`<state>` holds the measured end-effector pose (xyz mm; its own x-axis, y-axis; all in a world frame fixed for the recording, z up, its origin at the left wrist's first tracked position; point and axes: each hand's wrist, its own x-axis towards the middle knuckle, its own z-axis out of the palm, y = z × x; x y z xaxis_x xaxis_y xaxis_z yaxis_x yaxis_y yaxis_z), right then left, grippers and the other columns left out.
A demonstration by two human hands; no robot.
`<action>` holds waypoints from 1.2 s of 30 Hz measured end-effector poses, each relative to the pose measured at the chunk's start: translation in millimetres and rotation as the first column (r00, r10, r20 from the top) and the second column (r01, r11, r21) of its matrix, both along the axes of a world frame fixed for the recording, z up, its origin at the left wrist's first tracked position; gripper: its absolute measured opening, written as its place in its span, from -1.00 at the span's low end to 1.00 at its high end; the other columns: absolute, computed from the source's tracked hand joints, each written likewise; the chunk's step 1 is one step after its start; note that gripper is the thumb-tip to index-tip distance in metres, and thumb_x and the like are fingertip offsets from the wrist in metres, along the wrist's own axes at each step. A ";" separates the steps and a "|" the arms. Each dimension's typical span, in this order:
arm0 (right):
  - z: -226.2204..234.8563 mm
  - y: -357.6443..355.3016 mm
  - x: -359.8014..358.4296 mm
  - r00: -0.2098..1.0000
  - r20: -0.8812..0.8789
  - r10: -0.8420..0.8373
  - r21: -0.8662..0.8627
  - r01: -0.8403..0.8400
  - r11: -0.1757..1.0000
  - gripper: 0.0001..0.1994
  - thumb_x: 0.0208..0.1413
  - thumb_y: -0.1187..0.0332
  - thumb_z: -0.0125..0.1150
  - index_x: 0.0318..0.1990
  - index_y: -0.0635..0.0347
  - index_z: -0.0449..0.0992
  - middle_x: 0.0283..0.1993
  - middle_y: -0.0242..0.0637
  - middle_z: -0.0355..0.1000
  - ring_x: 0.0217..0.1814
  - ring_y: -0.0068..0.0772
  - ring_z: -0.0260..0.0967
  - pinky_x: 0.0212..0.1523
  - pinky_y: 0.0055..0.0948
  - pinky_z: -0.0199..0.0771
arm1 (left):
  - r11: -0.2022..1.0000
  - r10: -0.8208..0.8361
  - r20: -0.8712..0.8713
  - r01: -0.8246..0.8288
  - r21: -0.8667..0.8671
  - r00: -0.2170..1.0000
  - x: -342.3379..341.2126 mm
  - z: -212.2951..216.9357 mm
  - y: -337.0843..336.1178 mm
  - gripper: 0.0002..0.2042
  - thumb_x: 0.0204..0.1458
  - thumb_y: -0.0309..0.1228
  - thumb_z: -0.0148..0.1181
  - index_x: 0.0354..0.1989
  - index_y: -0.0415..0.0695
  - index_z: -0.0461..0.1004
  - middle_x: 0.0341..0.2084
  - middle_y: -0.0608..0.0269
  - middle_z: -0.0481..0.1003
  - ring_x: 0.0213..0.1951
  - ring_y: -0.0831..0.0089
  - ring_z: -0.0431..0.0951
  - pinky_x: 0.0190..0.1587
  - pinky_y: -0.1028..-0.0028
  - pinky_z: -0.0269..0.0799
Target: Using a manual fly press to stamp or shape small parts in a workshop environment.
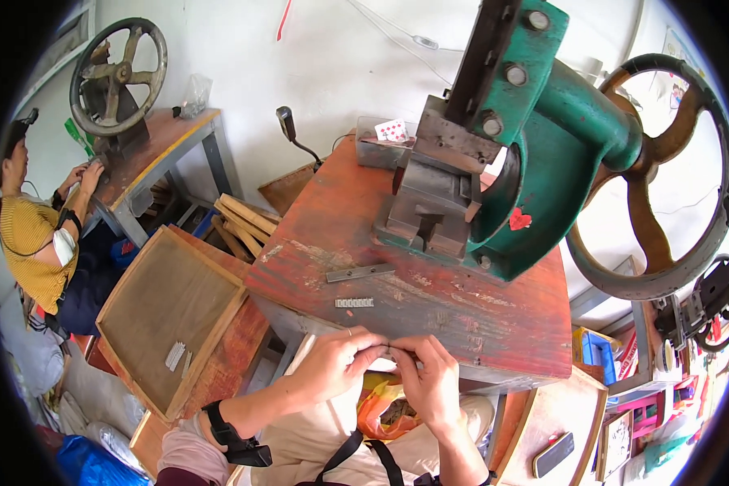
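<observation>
At the front edge of the worn red table (300, 235), my left hand (332, 364) and my right hand (431, 379) meet fingertip to fingertip. Both are closed in a pinch. Whatever lies between the fingers is too small or too covered to make out. Just beyond them on the tabletop is a short pale segmented strip (354, 303), with a tiny reddish bit (349, 313) beside it. Farther back lies a flat metal bar (360, 273). Below my hands, an orange and yellow plastic bag (383, 411) sits at my lap, its contents hard to tell.
A green hand press (571, 154) with a large handwheel (652, 243) stands on the table's right. Behind is a clear plastic bin (373, 154). To the left lies a wooden tray (170, 308) with pale strips; a person (36, 235) works beyond. A phone (553, 454) rests lower right.
</observation>
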<state>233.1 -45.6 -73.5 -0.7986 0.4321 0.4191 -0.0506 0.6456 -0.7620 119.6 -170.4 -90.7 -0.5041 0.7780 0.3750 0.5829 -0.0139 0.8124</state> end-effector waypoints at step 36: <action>-27.0 44.5 30.5 0.920 -0.046 -0.389 0.003 0.390 0.921 -0.72 -0.36 0.52 0.21 -0.37 0.35 0.39 -0.27 -0.07 0.35 -0.16 -0.06 0.36 -0.13 -0.24 0.42 | 0.981 -0.192 0.029 0.192 0.002 0.981 21.0 4.1 72.3 -0.77 0.04 -0.47 0.22 -0.21 -0.38 0.41 -0.30 0.09 0.49 -0.28 0.36 0.47 -0.18 0.47 0.43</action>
<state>263.7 -1.1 -100.5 -0.5490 0.6999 0.4569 0.1734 0.6301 -0.7569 140.6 -98.1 -86.6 -0.3559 0.8616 0.3619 0.5457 -0.1227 0.8290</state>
